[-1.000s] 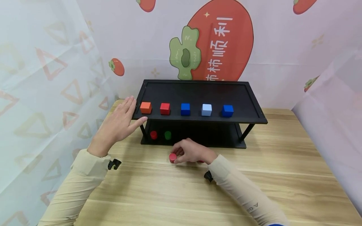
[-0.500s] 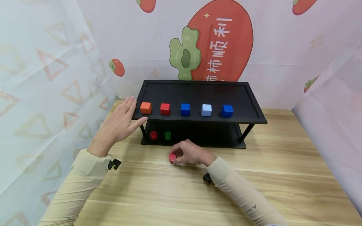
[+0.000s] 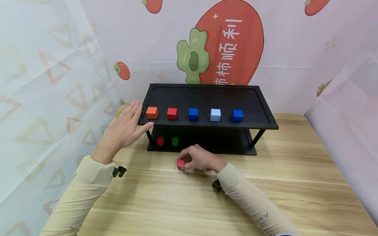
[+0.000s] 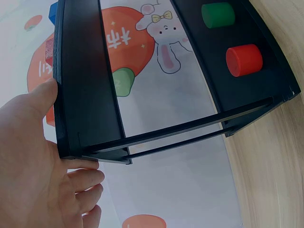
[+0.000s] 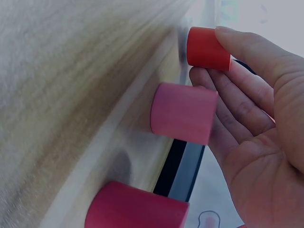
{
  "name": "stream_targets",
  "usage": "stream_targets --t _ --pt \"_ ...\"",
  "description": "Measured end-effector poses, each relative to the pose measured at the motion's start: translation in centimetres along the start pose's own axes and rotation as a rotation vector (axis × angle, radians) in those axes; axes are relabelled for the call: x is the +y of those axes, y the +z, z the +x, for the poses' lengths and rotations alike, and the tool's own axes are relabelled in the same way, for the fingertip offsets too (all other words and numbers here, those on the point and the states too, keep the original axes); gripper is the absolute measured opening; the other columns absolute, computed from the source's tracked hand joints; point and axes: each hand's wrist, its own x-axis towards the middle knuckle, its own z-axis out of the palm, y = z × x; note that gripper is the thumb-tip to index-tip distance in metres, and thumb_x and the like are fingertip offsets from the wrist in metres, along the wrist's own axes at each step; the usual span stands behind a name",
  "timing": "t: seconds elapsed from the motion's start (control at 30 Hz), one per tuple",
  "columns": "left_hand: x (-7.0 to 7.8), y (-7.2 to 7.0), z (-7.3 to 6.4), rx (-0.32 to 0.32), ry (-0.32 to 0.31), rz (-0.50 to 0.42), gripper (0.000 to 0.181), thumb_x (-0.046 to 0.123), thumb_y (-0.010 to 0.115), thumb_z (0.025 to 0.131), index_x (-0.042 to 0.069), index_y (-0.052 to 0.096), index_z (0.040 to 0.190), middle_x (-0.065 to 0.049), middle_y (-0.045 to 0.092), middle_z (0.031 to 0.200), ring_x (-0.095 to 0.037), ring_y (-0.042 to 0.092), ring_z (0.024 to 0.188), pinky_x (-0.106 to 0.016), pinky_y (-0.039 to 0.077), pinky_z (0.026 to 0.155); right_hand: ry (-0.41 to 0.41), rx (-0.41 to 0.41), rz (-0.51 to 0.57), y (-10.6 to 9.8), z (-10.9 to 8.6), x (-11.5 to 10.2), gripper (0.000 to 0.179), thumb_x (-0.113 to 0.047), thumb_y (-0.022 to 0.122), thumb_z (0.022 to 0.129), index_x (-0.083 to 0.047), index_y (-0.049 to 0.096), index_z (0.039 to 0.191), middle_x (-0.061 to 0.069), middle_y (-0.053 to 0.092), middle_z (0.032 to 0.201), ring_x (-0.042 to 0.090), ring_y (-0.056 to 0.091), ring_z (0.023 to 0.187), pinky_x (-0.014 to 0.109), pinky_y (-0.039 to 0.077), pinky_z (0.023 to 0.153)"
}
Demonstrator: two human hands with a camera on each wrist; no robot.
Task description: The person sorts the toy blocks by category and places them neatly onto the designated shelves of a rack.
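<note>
My right hand (image 3: pixel 199 158) pinches a red cylinder block (image 3: pixel 180 164) between thumb and fingers, on the wooden table just in front of the black two-tier rack (image 3: pixel 203 98). In the right wrist view, a pink cylinder block (image 5: pixel 184 114) and a crimson cylinder block (image 5: pixel 137 206) stand beside that hand; the head view hides both. My left hand (image 3: pixel 122 127) rests against the rack's left end, fingers extended along the side and thumb at the front edge. On the lower tier are another red cylinder (image 3: pixel 160 141) and a green cylinder (image 3: pixel 175 141).
Along the upper tier's front stand an orange cube (image 3: pixel 152 113), a red cube (image 3: pixel 172 114), a blue cube (image 3: pixel 193 114), a light blue cube (image 3: pixel 215 115) and another blue cube (image 3: pixel 237 116). Printed cloth (image 3: pixel 141 42) hangs behind and beside the wooden table (image 3: pixel 165 203).
The right hand has shifted only slightly, still pinching the red cylinder. A bit of red visible by its wrist one second ago is now covered. The left hand and rack stay put.
</note>
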Motion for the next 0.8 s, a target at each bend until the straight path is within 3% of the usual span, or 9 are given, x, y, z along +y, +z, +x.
stream_targets --t 0.37,0.8 --pt "0.0 0.0 -0.1 0.004 0.005 0.003 0.094 0.063 0.04 0.109 -0.003 0.01 0.168 -0.023 0.009 0.177 -0.04 0.01 0.166 -0.057 0.013 0.135 0.035 0.041 -0.024 -1.4 -0.3 0.1 0.025 -0.019 0.083 0.093 -0.019 0.079 0.118 -0.006 0.076 0.11 0.006 0.071 0.095 0.025 0.063 0.091" --pt "0.1 -0.1 -0.2 -0.003 0.001 -0.004 0.094 0.063 0.04 0.109 -0.003 0.01 0.168 -0.022 0.008 0.178 -0.04 0.009 0.166 -0.057 0.012 0.135 0.056 0.134 -0.059 -4.8 -0.4 1.0 0.031 -0.021 0.083 0.094 -0.014 0.077 0.123 -0.002 0.077 0.113 0.015 0.074 0.104 0.036 0.062 0.1"
